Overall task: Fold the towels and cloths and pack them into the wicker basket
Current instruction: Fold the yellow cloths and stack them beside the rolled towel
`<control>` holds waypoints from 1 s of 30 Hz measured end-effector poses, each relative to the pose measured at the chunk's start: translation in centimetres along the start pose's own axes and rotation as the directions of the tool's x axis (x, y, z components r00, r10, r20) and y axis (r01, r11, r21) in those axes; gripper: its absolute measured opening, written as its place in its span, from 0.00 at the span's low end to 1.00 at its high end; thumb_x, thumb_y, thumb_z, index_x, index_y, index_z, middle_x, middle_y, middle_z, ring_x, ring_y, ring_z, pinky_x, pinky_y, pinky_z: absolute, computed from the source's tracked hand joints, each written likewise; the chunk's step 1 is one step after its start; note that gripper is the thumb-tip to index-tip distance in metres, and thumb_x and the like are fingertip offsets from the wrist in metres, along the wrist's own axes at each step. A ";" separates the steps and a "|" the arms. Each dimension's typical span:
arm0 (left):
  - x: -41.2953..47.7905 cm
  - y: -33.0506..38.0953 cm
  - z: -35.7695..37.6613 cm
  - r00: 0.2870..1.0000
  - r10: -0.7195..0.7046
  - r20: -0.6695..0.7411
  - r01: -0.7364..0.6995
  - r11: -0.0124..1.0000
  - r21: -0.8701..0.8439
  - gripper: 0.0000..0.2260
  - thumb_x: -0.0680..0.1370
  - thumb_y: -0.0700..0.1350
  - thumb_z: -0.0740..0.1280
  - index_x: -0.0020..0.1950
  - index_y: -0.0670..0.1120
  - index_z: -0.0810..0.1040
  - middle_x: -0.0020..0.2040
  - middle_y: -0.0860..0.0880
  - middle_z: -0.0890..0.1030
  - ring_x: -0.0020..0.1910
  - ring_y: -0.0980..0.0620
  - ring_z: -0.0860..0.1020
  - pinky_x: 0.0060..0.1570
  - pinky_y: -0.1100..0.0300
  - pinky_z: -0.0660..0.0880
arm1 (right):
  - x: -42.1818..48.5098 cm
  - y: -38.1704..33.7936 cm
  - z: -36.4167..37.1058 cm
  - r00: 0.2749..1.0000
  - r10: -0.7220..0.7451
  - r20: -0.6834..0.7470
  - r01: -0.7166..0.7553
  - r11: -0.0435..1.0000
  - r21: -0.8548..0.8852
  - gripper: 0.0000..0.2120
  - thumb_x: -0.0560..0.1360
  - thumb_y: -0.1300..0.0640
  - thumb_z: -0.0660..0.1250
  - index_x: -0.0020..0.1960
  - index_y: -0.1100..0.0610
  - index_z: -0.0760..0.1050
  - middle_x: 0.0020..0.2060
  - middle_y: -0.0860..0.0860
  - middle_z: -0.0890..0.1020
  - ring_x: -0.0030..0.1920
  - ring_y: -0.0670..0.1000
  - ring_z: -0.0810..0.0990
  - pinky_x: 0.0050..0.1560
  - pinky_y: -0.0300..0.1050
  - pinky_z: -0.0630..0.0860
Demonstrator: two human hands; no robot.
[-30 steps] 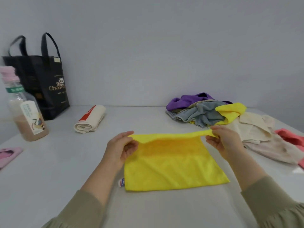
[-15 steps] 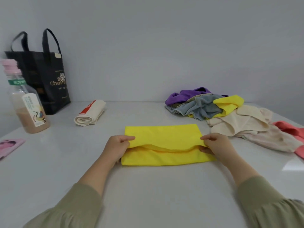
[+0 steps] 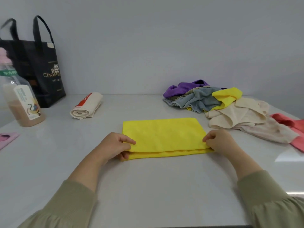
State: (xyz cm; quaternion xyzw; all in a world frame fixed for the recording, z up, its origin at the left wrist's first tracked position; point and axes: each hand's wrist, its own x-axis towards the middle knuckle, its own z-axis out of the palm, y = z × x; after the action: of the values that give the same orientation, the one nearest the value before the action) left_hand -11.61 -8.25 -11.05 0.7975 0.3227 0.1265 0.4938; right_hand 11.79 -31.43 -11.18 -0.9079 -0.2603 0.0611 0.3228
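Yellow cloth (image 3: 164, 135) lies folded in half, mid worktop (image 3: 148, 186), near edges not quite flush. Left grip (image 3: 115, 145) & right grip (image 3: 220, 142) each pinch a near corner of the top layer. To do it well: draw top edge level w/ bottom edge, both corners together, then press flat before next fold. Unfolded pile (image 3: 230, 109) sits far right; wicker basket not in view.
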 end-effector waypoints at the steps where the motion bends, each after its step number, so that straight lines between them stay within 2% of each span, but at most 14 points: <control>1: 0.1 -0.1 0.0 1.000 0.014 -0.026 -0.014 1.000 0.004 0.12 0.75 0.32 0.63 0.48 0.46 0.82 0.23 0.45 0.76 0.21 0.54 0.73 0.24 0.66 0.72 | 0.0 0.0 0.0 0.999 -0.013 -0.037 0.015 0.999 0.045 0.10 0.72 0.67 0.62 0.37 0.57 0.79 0.30 0.51 0.75 0.31 0.50 0.71 0.31 0.40 0.66; 3: 0.4 -0.2 -0.2 0.998 0.032 -0.063 -0.032 0.999 -0.010 0.13 0.75 0.32 0.63 0.46 0.47 0.82 0.23 0.46 0.76 0.19 0.55 0.72 0.24 0.66 0.72 | -0.2 -0.2 0.0 0.986 -0.024 -0.163 0.056 0.980 0.190 0.07 0.71 0.67 0.62 0.39 0.63 0.79 0.32 0.53 0.76 0.33 0.51 0.71 0.34 0.41 0.66; 5: 0.5 -0.4 -0.4 0.998 0.047 -0.052 -0.047 0.999 0.016 0.12 0.74 0.32 0.64 0.45 0.47 0.83 0.24 0.46 0.76 0.21 0.55 0.74 0.26 0.66 0.73 | -0.3 0.0 0.0 0.973 -0.022 -0.228 0.075 0.971 0.227 0.06 0.71 0.67 0.63 0.39 0.66 0.78 0.34 0.54 0.76 0.35 0.52 0.71 0.36 0.42 0.66; 7: 0.5 -0.6 -0.7 0.997 0.078 -0.024 -0.073 0.985 0.155 0.12 0.73 0.34 0.67 0.43 0.51 0.83 0.26 0.49 0.75 0.24 0.56 0.74 0.28 0.67 0.71 | -0.3 0.2 0.0 0.990 -0.038 -0.134 0.042 0.999 0.027 0.07 0.71 0.66 0.62 0.40 0.62 0.79 0.36 0.53 0.77 0.37 0.51 0.72 0.34 0.41 0.67; 9: 0.6 -0.9 -0.7 0.991 0.131 -0.036 -0.107 0.912 0.396 0.11 0.70 0.39 0.70 0.37 0.56 0.81 0.33 0.52 0.75 0.32 0.58 0.73 0.34 0.67 0.70 | -0.4 0.3 0.2 1.000 0.002 0.022 0.003 0.979 -0.205 0.08 0.71 0.66 0.62 0.42 0.57 0.78 0.41 0.51 0.75 0.43 0.51 0.73 0.39 0.42 0.67; 10: 0.7 -1.0 -0.6 0.981 0.180 -0.070 -0.117 0.842 0.527 0.09 0.70 0.43 0.72 0.36 0.58 0.79 0.40 0.53 0.74 0.39 0.57 0.73 0.40 0.64 0.69 | -0.4 0.4 0.3 0.999 0.010 0.046 0.003 0.958 -0.286 0.09 0.71 0.66 0.63 0.43 0.54 0.77 0.43 0.50 0.73 0.47 0.52 0.73 0.42 0.42 0.67; 12: 0.9 -1.0 0.1 0.922 0.369 -0.119 -0.199 0.714 0.671 0.05 0.69 0.51 0.73 0.36 0.58 0.78 0.49 0.55 0.71 0.51 0.56 0.67 0.51 0.60 0.65 | -0.6 0.1 0.8 0.994 -0.097 -0.052 0.069 0.920 -0.385 0.10 0.70 0.65 0.65 0.46 0.53 0.77 0.46 0.50 0.68 0.54 0.55 0.71 0.47 0.44 0.67; 14: 1.1 -0.9 1.2 0.844 0.532 -0.068 -0.378 0.680 0.629 0.06 0.67 0.56 0.71 0.39 0.55 0.82 0.49 0.56 0.71 0.52 0.56 0.66 0.54 0.61 0.62 | -1.0 -0.8 1.6 0.945 -0.293 -0.145 0.241 0.924 -0.297 0.09 0.69 0.66 0.67 0.46 0.55 0.79 0.46 0.50 0.69 0.53 0.55 0.70 0.49 0.46 0.67; 15: 1.1 -0.7 1.9 0.829 0.559 -0.014 -0.450 0.683 0.575 0.09 0.67 0.56 0.70 0.42 0.53 0.83 0.48 0.56 0.72 0.52 0.56 0.68 0.53 0.65 0.62 | -1.3 -1.3 2.2 0.916 -0.378 -0.136 0.346 0.915 -0.209 0.07 0.70 0.66 0.68 0.45 0.56 0.79 0.45 0.50 0.71 0.52 0.54 0.70 0.50 0.46 0.67; 17: 0.9 -0.4 3.4 0.816 0.573 0.076 -0.523 0.675 0.521 0.09 0.70 0.52 0.71 0.47 0.50 0.83 0.47 0.55 0.75 0.51 0.56 0.70 0.51 0.69 0.63 | -2.1 -2.6 3.2 0.877 -0.480 -0.006 0.479 0.875 -0.070 0.05 0.71 0.63 0.70 0.45 0.54 0.79 0.44 0.49 0.74 0.51 0.49 0.71 0.52 0.41 0.66; 20: 1.1 -0.8 4.4 0.797 0.593 0.117 -0.563 0.656 0.503 0.12 0.69 0.51 0.66 0.47 0.48 0.83 0.45 0.54 0.79 0.47 0.58 0.73 0.48 0.65 0.67 | -2.6 -3.2 4.5 0.838 -0.522 0.159 0.535 0.843 -0.059 0.05 0.72 0.59 0.70 0.47 0.52 0.79 0.45 0.47 0.76 0.50 0.45 0.71 0.51 0.35 0.66; 23: 1.3 -1.0 4.5 0.803 0.581 0.133 -0.561 0.662 0.497 0.14 0.68 0.50 0.64 0.46 0.46 0.84 0.44 0.52 0.80 0.46 0.57 0.74 0.46 0.66 0.67 | -2.7 -3.1 4.8 0.839 -0.526 0.140 0.538 0.840 -0.074 0.05 0.72 0.58 0.70 0.48 0.53 0.79 0.45 0.47 0.76 0.49 0.46 0.72 0.50 0.36 0.67; 26: 1.4 -1.1 4.7 0.803 0.581 0.131 -0.553 0.647 0.525 0.13 0.70 0.49 0.63 0.46 0.45 0.84 0.43 0.51 0.81 0.45 0.54 0.76 0.45 0.61 0.70 | -2.7 -3.0 4.9 0.835 -0.537 0.122 0.547 0.833 -0.084 0.05 0.72 0.59 0.70 0.48 0.54 0.80 0.43 0.47 0.76 0.48 0.46 0.73 0.49 0.35 0.67; 30: 1.4 -1.0 4.9 0.728 0.683 0.063 -0.594 0.581 0.556 0.11 0.72 0.49 0.61 0.38 0.46 0.81 0.36 0.52 0.78 0.38 0.56 0.74 0.37 0.59 0.72 | -2.6 -3.0 5.0 0.833 -0.541 0.117 0.552 0.828 -0.098 0.03 0.72 0.59 0.69 0.46 0.55 0.80 0.43 0.47 0.77 0.47 0.47 0.73 0.49 0.37 0.69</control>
State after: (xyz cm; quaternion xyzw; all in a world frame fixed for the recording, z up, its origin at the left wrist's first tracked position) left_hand -8.39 -10.46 -14.48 0.9518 0.0729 0.2620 0.1416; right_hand 6.87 -28.05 -13.39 -0.8107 -0.5260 -0.0124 0.2568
